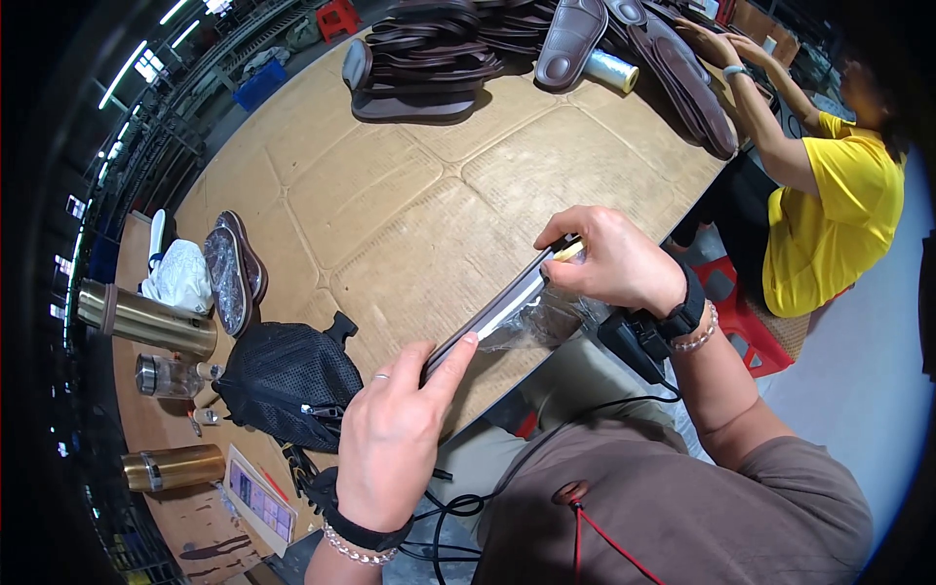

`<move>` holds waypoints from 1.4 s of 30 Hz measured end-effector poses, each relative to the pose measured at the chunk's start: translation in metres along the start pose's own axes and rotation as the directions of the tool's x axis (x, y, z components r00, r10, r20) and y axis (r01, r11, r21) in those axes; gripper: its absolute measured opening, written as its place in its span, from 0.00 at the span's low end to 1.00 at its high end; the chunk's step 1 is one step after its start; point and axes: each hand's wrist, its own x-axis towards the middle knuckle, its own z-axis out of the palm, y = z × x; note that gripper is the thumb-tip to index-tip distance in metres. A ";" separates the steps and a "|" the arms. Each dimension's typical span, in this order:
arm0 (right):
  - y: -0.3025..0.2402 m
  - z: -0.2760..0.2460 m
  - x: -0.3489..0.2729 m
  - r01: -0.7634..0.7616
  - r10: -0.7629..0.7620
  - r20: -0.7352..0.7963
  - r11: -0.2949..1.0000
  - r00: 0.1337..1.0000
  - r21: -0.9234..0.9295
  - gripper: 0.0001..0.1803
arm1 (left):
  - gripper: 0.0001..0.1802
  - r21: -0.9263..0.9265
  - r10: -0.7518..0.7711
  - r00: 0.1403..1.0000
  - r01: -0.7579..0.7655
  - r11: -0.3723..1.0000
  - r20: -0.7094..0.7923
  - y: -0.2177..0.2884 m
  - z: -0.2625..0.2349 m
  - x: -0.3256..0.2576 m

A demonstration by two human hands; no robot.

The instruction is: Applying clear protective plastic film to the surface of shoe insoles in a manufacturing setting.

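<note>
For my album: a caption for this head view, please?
Left hand and right hand hold a dark insole edge-on above a cardboard-covered table.

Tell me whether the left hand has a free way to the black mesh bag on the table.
Probably yes: the left hand holds one end of the dark insole, but the black mesh bag lies right beside it, with nothing between.

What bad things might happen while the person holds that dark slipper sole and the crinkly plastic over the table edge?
1. The slipper sole is pinched only at its ends by the left hand and right hand, off the cardboard-covered table, so it might slip and drop.
2. The clear plastic wrap looks thin and may tear.
3. The black cable hangs near the lap and might snag.
</note>
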 end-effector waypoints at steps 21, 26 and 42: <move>0.022 -0.006 -0.024 0.108 -0.091 -0.106 0.980 0.990 0.165 0.32 | 0.36 -0.165 0.046 0.999 -0.044 0.985 0.005 0.029 0.037 0.045; 0.023 0.003 -0.033 0.184 -0.134 -0.233 0.960 0.963 0.210 0.21 | 0.38 -0.108 0.022 1.000 -0.024 0.994 -0.022 0.030 0.042 0.043; 0.005 0.019 -0.046 0.041 -0.098 -0.495 0.991 0.863 -0.124 0.16 | 0.36 -0.048 -0.016 1.000 0.015 0.999 -0.025 0.037 0.052 0.039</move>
